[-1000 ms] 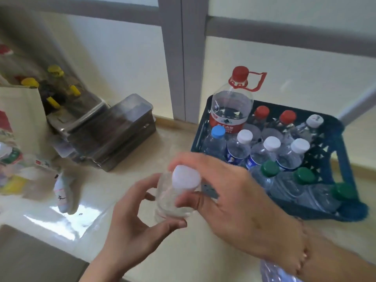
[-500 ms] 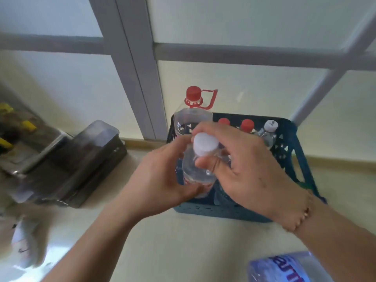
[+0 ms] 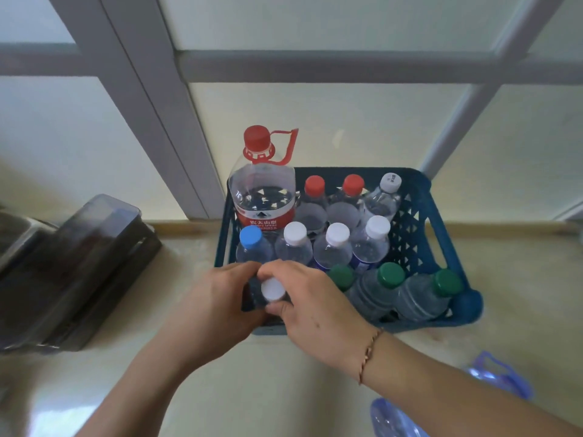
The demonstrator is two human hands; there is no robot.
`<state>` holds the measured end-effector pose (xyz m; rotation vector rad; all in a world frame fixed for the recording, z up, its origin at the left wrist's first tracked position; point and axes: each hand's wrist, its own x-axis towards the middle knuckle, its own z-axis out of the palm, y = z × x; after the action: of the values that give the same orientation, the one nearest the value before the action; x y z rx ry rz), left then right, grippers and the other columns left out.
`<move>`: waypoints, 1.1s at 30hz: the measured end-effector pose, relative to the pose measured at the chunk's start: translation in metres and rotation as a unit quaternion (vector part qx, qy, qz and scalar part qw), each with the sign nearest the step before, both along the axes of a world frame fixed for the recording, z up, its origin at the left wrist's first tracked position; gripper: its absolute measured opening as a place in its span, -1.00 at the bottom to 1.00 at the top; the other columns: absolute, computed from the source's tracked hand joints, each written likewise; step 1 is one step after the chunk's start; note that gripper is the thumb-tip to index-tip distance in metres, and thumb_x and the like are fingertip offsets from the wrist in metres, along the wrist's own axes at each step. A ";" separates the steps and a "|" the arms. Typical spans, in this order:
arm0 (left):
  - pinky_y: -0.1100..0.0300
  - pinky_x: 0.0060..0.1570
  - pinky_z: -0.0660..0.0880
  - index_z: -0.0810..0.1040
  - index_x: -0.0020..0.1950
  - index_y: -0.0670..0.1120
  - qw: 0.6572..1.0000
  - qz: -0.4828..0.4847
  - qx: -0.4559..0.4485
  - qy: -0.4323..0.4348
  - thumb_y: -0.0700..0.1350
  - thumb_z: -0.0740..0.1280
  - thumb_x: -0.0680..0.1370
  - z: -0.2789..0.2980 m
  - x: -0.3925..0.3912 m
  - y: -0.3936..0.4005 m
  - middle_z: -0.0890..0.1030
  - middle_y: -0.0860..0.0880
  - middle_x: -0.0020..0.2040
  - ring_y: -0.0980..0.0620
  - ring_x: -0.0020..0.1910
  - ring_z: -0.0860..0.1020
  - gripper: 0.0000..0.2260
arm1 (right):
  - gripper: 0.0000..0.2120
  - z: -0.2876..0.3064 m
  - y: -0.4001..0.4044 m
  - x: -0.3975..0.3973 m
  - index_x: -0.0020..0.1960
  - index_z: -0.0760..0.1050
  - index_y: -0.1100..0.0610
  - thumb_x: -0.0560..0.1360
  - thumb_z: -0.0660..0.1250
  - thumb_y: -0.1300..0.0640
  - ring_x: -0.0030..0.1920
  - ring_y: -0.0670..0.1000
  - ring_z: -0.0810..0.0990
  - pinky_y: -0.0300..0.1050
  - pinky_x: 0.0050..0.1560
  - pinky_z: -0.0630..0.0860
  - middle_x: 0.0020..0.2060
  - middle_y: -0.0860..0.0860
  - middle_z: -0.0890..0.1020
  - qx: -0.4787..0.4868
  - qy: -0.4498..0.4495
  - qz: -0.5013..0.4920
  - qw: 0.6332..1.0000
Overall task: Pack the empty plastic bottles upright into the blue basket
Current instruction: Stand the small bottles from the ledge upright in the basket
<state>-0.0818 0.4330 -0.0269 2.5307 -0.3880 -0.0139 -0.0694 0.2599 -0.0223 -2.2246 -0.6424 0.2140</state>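
The blue basket (image 3: 419, 234) stands on the counter against the window, packed with several capped clear bottles. A large red-capped jug (image 3: 263, 190) fills its far left corner. Three green-capped bottles (image 3: 419, 298) lean at the near right. A small white-capped bottle (image 3: 273, 290) stands upright in the basket's near left corner. My left hand (image 3: 217, 307) grips its left side, and my right hand (image 3: 315, 307) holds it around the neck from the right. The bottle's body is mostly hidden by both hands.
A dark stack of lidded metal trays (image 3: 75, 272) sits on the counter to the left. Bluish plastic bags (image 3: 492, 383) lie at the near right. Grey window frame bars (image 3: 176, 127) rise directly behind the basket.
Both hands carried the white-capped bottle from above the counter forward and down into the basket's near left corner. The view swung right, centring the basket.
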 end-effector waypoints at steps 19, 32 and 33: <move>0.19 -0.04 0.58 0.51 0.24 0.05 0.967 -0.233 -0.074 -0.066 0.09 0.46 0.41 -0.056 -0.068 -0.202 0.57 0.10 0.15 0.02 0.02 0.60 -0.57 | -0.82 -0.014 -0.227 -0.065 -0.03 0.56 -0.10 0.49 0.41 0.18 -0.03 -0.06 0.65 -0.26 -0.04 0.56 -0.08 -0.13 0.67 0.143 -0.091 -0.418 0.892; 0.05 0.16 0.52 -0.17 0.55 0.28 0.954 -0.190 0.154 0.171 0.25 0.35 0.34 -0.088 -0.085 -0.281 0.26 0.07 0.46 -0.06 0.26 0.50 -0.06 | -0.63 -0.143 -0.296 -0.131 0.17 0.53 0.12 0.47 0.41 -0.08 -0.11 0.20 0.66 0.09 -0.22 0.58 -0.06 0.21 0.70 0.290 0.390 -0.472 0.736; 0.11 0.03 0.58 -0.09 0.55 0.29 0.957 -0.181 0.154 0.167 0.27 0.35 0.28 -0.085 -0.084 -0.281 0.35 0.08 0.40 -0.01 0.15 0.58 -0.06 | -0.51 -0.142 -0.295 -0.132 0.21 0.50 0.06 0.37 0.51 -0.10 -0.05 0.22 0.67 0.13 -0.19 0.60 -0.01 0.18 0.70 0.326 0.388 -0.464 0.727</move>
<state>-0.1662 0.1520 -0.1123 2.6504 -0.7517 -0.6807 -0.2015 -0.0356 -0.1644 -1.3164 0.7756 0.3006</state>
